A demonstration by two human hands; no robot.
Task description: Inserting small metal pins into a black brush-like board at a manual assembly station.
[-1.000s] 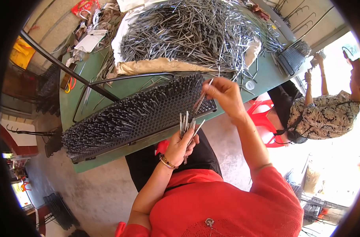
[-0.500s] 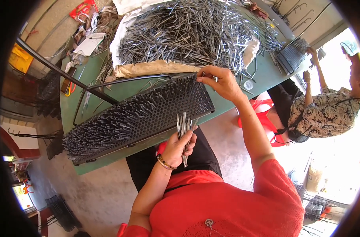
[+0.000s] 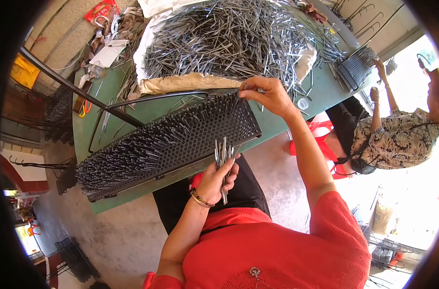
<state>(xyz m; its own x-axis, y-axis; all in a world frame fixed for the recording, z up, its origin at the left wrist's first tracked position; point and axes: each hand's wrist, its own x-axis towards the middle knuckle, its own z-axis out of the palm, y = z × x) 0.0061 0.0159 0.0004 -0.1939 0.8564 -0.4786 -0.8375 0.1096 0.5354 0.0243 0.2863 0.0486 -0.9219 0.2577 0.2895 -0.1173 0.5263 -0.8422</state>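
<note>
A long black perforated rack (image 3: pixel 181 154) lies slantwise on the green table. Thin dark metal strips (image 3: pixel 133 151) stand upright in its holes, thick at the left and along the far edge. Bare holes show toward the near right. My left hand (image 3: pixel 219 178) is closed round a small bundle of shiny metal strips (image 3: pixel 223 155), held in front of the rack's near edge. At the rack's far right corner, my right hand (image 3: pixel 265 96) pinches with thumb and forefinger; a strip seems to be between the fingertips, partly hidden.
Behind the rack, a large heap of loose metal strips (image 3: pixel 224 41) lies on a paper-and-cloth sheet (image 3: pixel 181 85). A black curved bar (image 3: pixel 79 89) crosses the left side. Orange-handled scissors (image 3: pixel 86 109) lie at left. Another person (image 3: pixel 395 135) works at a similar rack (image 3: pixel 357 67) on the right.
My right hand has shifted very slightly at the rack's far right corner, its fingers still pinched. The left hand with its bundle stays nearly in place.
</note>
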